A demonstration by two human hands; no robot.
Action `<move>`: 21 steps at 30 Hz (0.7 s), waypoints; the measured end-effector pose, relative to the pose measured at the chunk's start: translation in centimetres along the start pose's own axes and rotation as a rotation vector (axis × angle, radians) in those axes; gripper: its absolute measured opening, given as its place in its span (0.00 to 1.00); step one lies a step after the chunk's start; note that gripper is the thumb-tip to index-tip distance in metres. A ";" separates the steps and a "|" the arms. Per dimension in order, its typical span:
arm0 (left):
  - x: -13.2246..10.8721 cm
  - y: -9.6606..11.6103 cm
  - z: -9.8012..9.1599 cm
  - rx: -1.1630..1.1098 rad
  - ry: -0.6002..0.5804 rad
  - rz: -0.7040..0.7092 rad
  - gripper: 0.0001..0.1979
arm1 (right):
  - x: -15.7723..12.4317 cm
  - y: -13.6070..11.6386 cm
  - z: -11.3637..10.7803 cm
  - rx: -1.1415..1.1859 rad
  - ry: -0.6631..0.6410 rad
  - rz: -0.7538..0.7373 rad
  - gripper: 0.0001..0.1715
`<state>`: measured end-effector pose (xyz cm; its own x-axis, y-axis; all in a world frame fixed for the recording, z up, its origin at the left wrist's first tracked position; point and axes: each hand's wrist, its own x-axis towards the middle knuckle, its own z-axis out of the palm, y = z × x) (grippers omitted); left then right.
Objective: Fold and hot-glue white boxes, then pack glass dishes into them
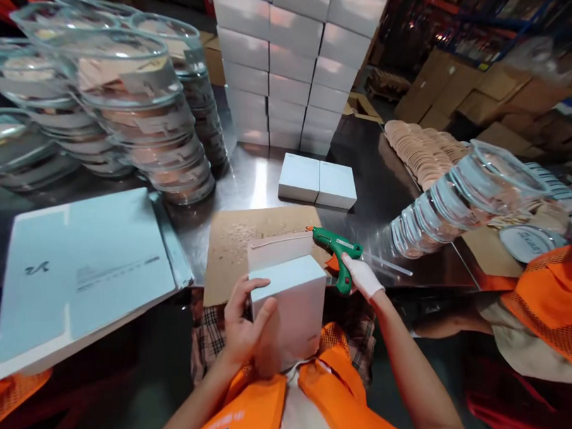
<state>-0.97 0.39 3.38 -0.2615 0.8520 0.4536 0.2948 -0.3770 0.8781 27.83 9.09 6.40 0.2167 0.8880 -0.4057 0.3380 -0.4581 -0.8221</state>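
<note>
My left hand (245,317), bare, grips the left side of a white box (292,303) held close to my body. The box has an open flap (280,249) on its far side, with a line of glue along the flap's outer edge. In my gloved right hand (359,274) is a green glue gun (337,247) with an orange trigger. Its orange nozzle points left, at the right end of the glue line. A clear glue stick (387,264) sticks out of the back of the gun. Beneath the flap lies a cardboard sheet (225,242) dotted with glue bits.
Two closed white boxes (317,178) lie beyond the cardboard. Behind them rises a tall stack of white boxes (289,69). Glass dishes (144,119) tower at left, above flat printed cartons (89,255). More glass dishes (456,197) lean at right, near a person in orange (555,310).
</note>
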 end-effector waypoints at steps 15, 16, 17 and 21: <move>-0.3 -0.2 1.3 -0.328 -0.095 -0.114 0.18 | -5.2 -4.2 3.1 0.299 -0.425 -0.343 0.43; -0.3 -0.3 1.4 -0.396 -0.074 -0.113 0.20 | -5.4 -4.1 2.4 0.235 -0.502 -0.440 0.48; -0.2 -0.4 1.4 -0.447 -0.063 -0.102 0.23 | -5.6 -4.0 1.7 0.164 -0.578 -0.546 0.52; 0.0 -1.0 0.6 -0.427 -0.090 -0.034 0.15 | -6.3 -4.1 0.8 -0.076 -0.595 -0.844 0.40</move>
<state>-0.67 1.01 2.43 -0.1778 0.8875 0.4252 -0.1240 -0.4488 0.8850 24.33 5.41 11.99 -0.5979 0.7889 0.1421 0.2312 0.3394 -0.9118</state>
